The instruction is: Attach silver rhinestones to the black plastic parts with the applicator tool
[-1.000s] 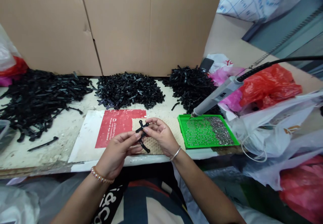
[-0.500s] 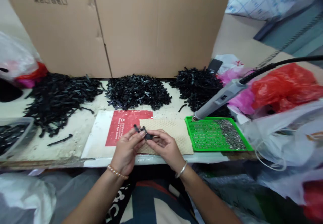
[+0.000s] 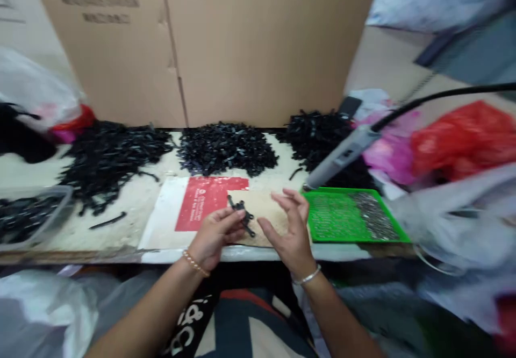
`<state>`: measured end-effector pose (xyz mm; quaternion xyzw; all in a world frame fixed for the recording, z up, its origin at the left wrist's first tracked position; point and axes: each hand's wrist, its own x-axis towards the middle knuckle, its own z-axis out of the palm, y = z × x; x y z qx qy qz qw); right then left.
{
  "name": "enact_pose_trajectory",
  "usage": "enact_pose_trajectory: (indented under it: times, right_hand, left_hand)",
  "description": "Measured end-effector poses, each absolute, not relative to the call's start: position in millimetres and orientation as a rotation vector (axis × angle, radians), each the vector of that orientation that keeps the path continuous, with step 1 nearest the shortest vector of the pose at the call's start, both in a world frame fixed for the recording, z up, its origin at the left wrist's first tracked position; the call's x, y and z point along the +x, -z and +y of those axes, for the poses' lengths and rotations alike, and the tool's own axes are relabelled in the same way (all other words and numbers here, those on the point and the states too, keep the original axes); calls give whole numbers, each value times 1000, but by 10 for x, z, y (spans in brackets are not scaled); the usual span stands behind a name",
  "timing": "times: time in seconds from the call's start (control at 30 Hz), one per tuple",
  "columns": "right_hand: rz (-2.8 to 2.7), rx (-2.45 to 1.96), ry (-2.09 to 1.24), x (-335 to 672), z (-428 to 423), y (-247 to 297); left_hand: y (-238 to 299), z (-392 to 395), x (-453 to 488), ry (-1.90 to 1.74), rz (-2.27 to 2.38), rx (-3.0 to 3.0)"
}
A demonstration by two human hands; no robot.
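My left hand [image 3: 217, 234] pinches a small black plastic part [image 3: 241, 214] with crossed arms, holding it just above a beige honeycomb mat [image 3: 262, 207] at the table's front. Just right of the part is my right hand [image 3: 291, 228], open with fingers spread and nothing in it. The picture is blurred by motion.
Three heaps of black plastic strips [image 3: 228, 148] lie along the back, before a cardboard box [image 3: 209, 46]. A green tray of small metal pieces [image 3: 350, 215] sits to the right, a grey electric screwdriver [image 3: 342, 154] resting at its corner. Plastic bags [image 3: 463, 137] crowd the right; a clear tub [image 3: 28, 213] stands left.
My right hand has let go of the black part and opened, moving right. The left hand keeps the part. The view has shifted left.
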<state>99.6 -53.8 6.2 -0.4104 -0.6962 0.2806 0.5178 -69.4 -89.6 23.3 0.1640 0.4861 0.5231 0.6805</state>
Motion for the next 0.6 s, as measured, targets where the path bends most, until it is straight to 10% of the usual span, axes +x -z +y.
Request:
enact_pose_trajectory:
  times: [0.17,0.6]
  right_hand:
    - [-1359,-1001,-355,1262,10,-291]
    - [-1320,-805,-984,1622,604,-474]
  left_hand:
    - [-276,-613,-648,-1031,1211,332]
    - [-207,-54,-14,-816,1111,541]
